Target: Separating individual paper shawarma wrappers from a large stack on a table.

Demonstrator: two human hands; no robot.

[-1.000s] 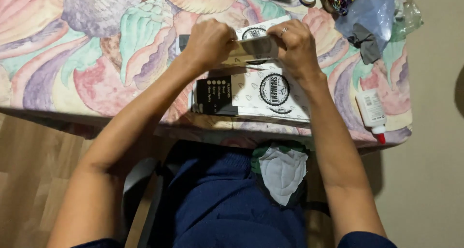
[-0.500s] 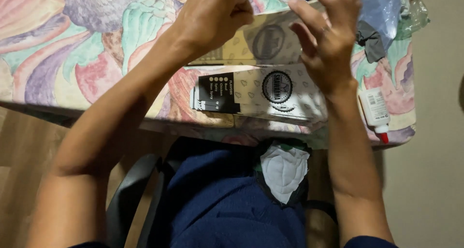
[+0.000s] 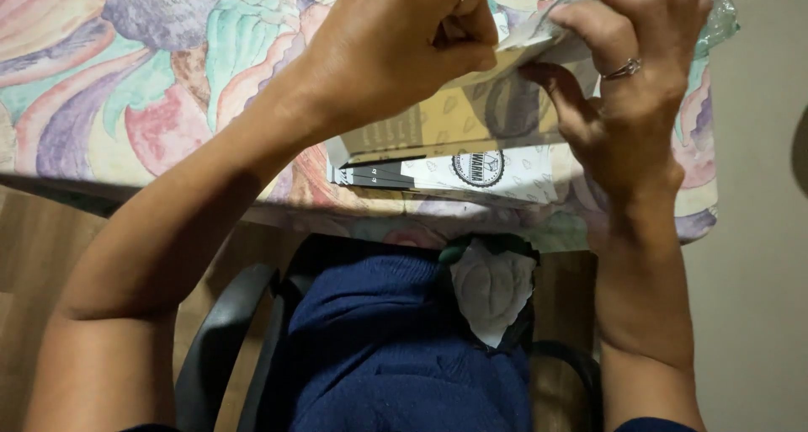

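Clenched on the top edge of a flat packet [image 3: 471, 116], my left hand [image 3: 396, 49] pinches it from one side while my right hand [image 3: 631, 70] grips the other, above a second packet [image 3: 471, 171] lying on the surface [image 3: 126, 87]. Since a second ago both hands have risen toward the camera and the packet has lifted off the one beneath. My fingers hide the pinched edge, and things at the top are cut off. A floral cloth covers the surface; wooden floor [image 3: 34, 255] lies left, pale floor right.
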